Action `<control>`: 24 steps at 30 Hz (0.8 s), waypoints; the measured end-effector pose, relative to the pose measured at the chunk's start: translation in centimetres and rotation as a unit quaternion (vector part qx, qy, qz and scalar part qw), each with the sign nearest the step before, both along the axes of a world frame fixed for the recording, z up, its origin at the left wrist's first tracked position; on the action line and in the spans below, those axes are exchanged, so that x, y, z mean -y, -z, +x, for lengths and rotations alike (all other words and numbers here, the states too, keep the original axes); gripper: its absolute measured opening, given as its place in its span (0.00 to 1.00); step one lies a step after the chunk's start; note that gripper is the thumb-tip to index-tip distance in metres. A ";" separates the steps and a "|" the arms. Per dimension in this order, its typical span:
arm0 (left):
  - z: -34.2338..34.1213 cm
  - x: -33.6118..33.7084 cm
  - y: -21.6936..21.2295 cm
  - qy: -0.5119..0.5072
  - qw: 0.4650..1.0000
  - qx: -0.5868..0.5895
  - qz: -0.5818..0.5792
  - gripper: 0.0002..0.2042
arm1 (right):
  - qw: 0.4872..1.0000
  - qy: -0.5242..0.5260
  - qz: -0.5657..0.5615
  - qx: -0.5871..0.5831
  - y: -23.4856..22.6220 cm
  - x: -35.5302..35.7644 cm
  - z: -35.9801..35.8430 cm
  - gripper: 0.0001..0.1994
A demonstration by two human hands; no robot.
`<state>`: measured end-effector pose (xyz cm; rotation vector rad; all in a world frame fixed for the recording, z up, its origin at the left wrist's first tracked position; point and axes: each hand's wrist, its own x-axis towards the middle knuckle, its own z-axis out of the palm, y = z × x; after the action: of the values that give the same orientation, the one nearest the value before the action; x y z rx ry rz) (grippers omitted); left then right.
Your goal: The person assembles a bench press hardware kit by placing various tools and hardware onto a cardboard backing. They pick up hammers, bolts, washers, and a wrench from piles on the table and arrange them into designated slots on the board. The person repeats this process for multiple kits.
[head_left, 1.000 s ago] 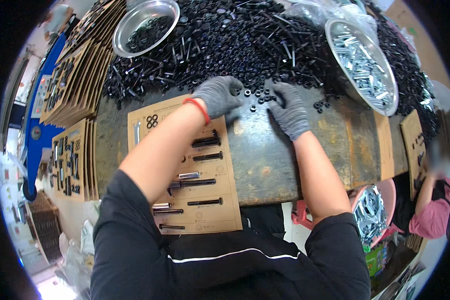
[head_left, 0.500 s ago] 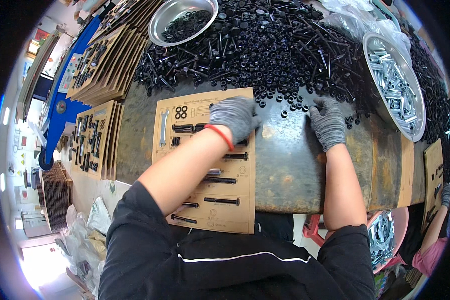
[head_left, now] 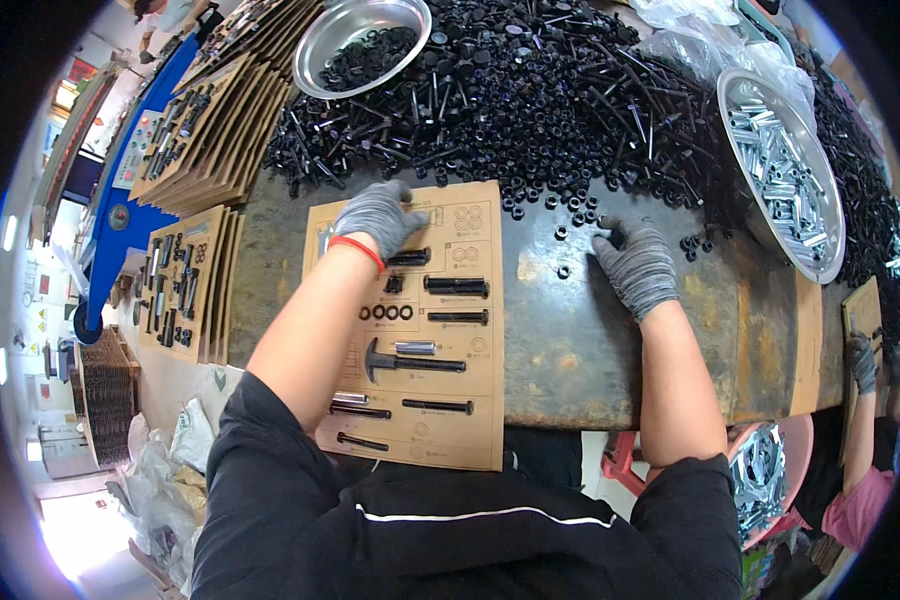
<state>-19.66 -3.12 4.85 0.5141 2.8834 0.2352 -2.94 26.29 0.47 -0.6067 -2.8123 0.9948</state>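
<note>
Workbench [head_left: 570, 360] held two bowls [head_left: 355, 40], one card [head_left: 420, 330], four washers [head_left: 385, 312]. Left hand [head_left: 378, 215] had slid onto the card, fingers curled, grip unclear; right hand [head_left: 638, 265] lay flat, at three o'clock.

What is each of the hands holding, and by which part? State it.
Cannot be told. The left hand lies on the cardboard card, the right hand on the bench by loose black nuts; any small part under the gloved fingers is hidden.

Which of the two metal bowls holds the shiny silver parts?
The large round metal bowl at the right, beyond the right hand; the bowl at top holds black pieces.
</note>
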 end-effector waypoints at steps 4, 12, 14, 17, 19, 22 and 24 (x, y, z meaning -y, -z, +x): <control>-0.5 -0.1 1.0 0.009 0.998 0.055 0.037 0.14 | 0.991 -0.122 0.052 0.021 -2.4 2.6 0.8 0.16; 6.8 -10.2 1.3 0.193 0.966 0.121 0.124 0.11 | 0.984 0.075 0.162 -0.019 -2.1 -2.2 1.8 0.13; 7.3 -11.7 1.3 0.205 0.964 0.098 0.135 0.15 | 0.989 0.063 0.039 0.129 -3.4 -3.1 2.4 0.19; 6.9 -12.9 3.8 0.219 0.964 0.068 0.132 0.18 | 0.983 -0.057 -0.012 0.176 -4.1 -2.3 2.7 0.29; 6.9 -14.3 3.9 0.220 0.965 0.063 0.127 0.17 | 0.985 -0.042 0.066 0.154 -2.7 -0.8 1.6 0.22; 7.3 -15.1 3.1 0.216 0.967 0.081 0.105 0.15 | 0.991 -0.009 0.112 0.066 0.5 -1.1 -0.4 0.14; 7.2 -15.3 2.9 0.222 0.967 0.095 0.082 0.14 | 0.994 -0.016 0.103 0.024 0.6 -1.5 -0.6 0.12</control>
<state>-12.41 12.16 1.91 1.0829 2.4933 0.4247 -3.55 27.75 -0.09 -0.5684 -2.9240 0.6901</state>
